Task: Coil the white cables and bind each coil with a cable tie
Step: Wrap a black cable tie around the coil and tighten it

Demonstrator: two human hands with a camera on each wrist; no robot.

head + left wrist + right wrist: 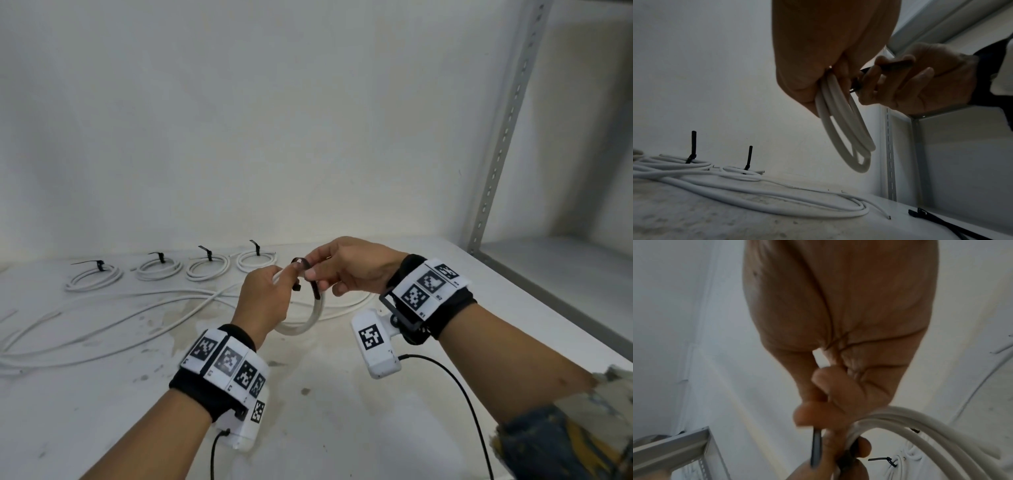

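Head view showed the left hand (263,301) gripping the white coil (310,317) above the worktop (342,411), coil hanging below its fingers. Right hand (352,265), just right of the coil, pinched the black cable tie (312,282) looped over the coil's top; tail ran downward.

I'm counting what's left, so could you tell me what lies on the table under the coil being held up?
Loose white cables run across the table under the held coil. The left hand hides part of them.
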